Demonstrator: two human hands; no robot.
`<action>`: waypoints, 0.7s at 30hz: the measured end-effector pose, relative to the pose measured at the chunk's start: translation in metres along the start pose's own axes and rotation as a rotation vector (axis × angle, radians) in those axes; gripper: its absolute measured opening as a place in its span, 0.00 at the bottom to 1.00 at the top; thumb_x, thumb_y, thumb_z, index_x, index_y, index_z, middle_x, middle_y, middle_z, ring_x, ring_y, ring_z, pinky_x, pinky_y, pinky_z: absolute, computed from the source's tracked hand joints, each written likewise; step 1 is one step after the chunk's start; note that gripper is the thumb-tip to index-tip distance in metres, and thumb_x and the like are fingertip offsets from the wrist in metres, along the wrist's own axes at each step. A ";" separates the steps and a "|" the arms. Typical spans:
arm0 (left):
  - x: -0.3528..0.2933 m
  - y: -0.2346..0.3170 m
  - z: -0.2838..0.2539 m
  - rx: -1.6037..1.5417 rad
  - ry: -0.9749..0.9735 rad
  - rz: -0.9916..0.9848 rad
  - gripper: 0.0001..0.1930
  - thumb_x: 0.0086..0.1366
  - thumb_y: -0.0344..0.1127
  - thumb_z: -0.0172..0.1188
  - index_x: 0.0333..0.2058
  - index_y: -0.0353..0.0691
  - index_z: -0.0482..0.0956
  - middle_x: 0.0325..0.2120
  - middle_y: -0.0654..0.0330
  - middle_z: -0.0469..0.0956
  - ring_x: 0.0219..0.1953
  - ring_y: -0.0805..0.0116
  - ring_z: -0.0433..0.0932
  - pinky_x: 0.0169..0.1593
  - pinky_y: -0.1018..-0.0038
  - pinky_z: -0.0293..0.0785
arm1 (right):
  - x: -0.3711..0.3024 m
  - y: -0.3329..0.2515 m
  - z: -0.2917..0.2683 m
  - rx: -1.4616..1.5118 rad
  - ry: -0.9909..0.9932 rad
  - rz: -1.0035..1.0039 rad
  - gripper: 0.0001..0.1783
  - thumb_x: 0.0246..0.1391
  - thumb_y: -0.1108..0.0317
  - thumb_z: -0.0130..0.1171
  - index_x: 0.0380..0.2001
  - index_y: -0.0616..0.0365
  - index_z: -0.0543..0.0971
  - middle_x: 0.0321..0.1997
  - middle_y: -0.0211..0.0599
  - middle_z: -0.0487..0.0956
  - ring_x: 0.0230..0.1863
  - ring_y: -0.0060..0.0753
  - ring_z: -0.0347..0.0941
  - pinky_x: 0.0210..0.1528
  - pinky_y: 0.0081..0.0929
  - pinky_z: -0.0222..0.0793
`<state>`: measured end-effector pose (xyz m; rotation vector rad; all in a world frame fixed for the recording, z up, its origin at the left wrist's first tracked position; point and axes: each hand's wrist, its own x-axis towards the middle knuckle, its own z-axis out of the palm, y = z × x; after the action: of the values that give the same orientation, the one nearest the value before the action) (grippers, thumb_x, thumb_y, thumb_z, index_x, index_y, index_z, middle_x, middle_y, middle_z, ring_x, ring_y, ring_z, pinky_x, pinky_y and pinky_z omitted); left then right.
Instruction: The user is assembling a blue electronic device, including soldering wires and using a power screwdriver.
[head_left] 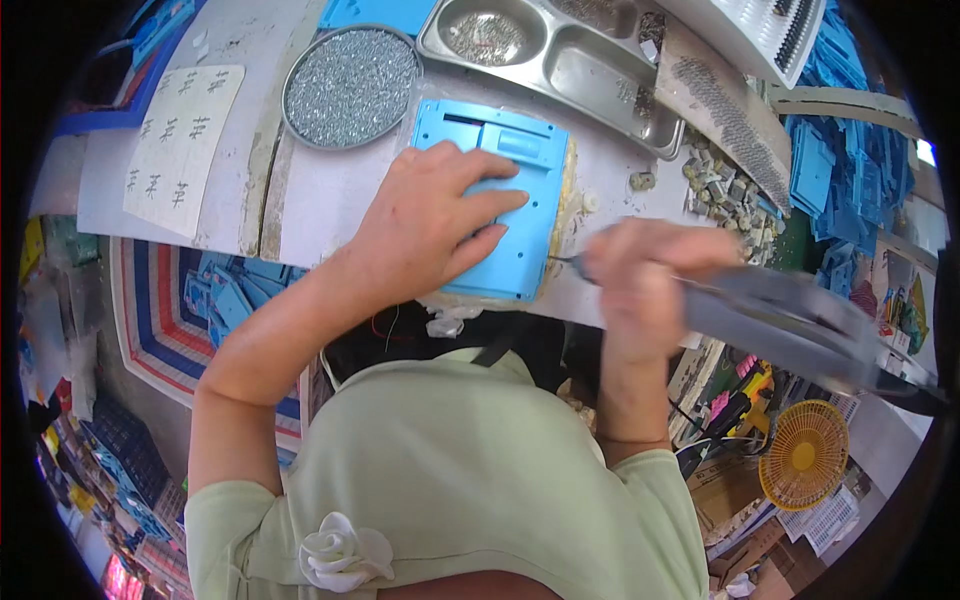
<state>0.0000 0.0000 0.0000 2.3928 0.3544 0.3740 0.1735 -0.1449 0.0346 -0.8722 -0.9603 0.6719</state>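
Observation:
A light blue plastic panel [533,225] with small holes and a raised bar near its far end lies on the bench in front of me. My left hand [430,215] rests on its left part, fingers spread over the surface. My right hand [645,285], blurred by motion, is wrapped round a grey electric screwdriver [770,325]. The tool lies nearly level, its thin bit pointing left by the panel's right edge; whether the bit touches the panel I cannot tell. A yellowish pad [567,190] shows beneath the panel.
Beyond the panel stand a round dish [352,88] of small silvery screws and a steel compartment tray [600,85]. Small metal pieces [725,190] lie to the right, near stacked blue parts [830,180]. A striped bag [160,310] holds more at left. A yellow fan [803,455] stands lower right.

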 end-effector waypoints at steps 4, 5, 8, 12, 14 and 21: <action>0.043 -0.024 -0.015 0.123 0.284 0.046 0.18 0.53 0.38 0.71 0.44 0.45 0.82 0.56 0.53 0.74 0.55 0.51 0.72 0.57 0.56 0.68 | 0.011 0.013 0.013 -0.127 0.044 -0.071 0.12 0.64 0.67 0.59 0.43 0.51 0.66 0.19 0.28 0.66 0.19 0.26 0.61 0.26 0.31 0.65; 0.048 -0.028 -0.013 0.268 0.346 0.086 0.18 0.53 0.38 0.72 0.43 0.45 0.81 0.56 0.53 0.74 0.55 0.51 0.72 0.57 0.56 0.68 | 0.010 0.008 0.018 -0.131 0.082 -0.045 0.12 0.63 0.65 0.60 0.42 0.50 0.66 0.17 0.25 0.63 0.17 0.25 0.59 0.25 0.30 0.62; 0.036 -0.018 -0.042 0.327 0.309 0.220 0.18 0.53 0.37 0.74 0.42 0.44 0.81 0.58 0.49 0.72 0.63 0.45 0.68 0.63 0.53 0.65 | 0.024 -0.021 0.007 -0.079 0.023 -0.140 0.12 0.64 0.63 0.60 0.46 0.51 0.69 0.20 0.27 0.67 0.20 0.25 0.61 0.26 0.29 0.61; -0.076 -0.060 -0.122 0.146 1.075 0.197 0.18 0.56 0.24 0.73 0.44 0.35 0.77 0.58 0.48 0.73 0.56 0.59 0.76 0.59 0.62 0.73 | 0.033 -0.050 -0.027 0.038 -0.005 -0.183 0.12 0.67 0.63 0.56 0.50 0.50 0.74 0.20 0.22 0.64 0.21 0.19 0.59 0.27 0.25 0.55; -0.171 -0.102 -0.152 0.043 1.502 -0.310 0.13 0.70 0.29 0.60 0.48 0.29 0.71 0.47 0.51 0.76 0.45 0.68 0.78 0.49 0.68 0.78 | 0.034 -0.049 -0.034 0.006 -0.012 -0.172 0.11 0.67 0.64 0.55 0.50 0.50 0.76 0.20 0.20 0.62 0.21 0.18 0.57 0.27 0.23 0.53; -0.598 -0.229 0.090 -0.571 1.563 -1.776 0.33 0.71 0.50 0.56 0.67 0.34 0.64 0.61 0.45 0.71 0.60 0.47 0.74 0.58 0.46 0.75 | 0.057 -0.018 -0.015 0.006 0.036 -0.103 0.14 0.66 0.62 0.58 0.51 0.53 0.72 0.19 0.22 0.62 0.19 0.17 0.58 0.26 0.21 0.55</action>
<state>-0.5542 -0.0942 -0.3204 0.1672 2.2150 1.0450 0.2134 -0.1130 0.0685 -0.8211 -0.9641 0.5691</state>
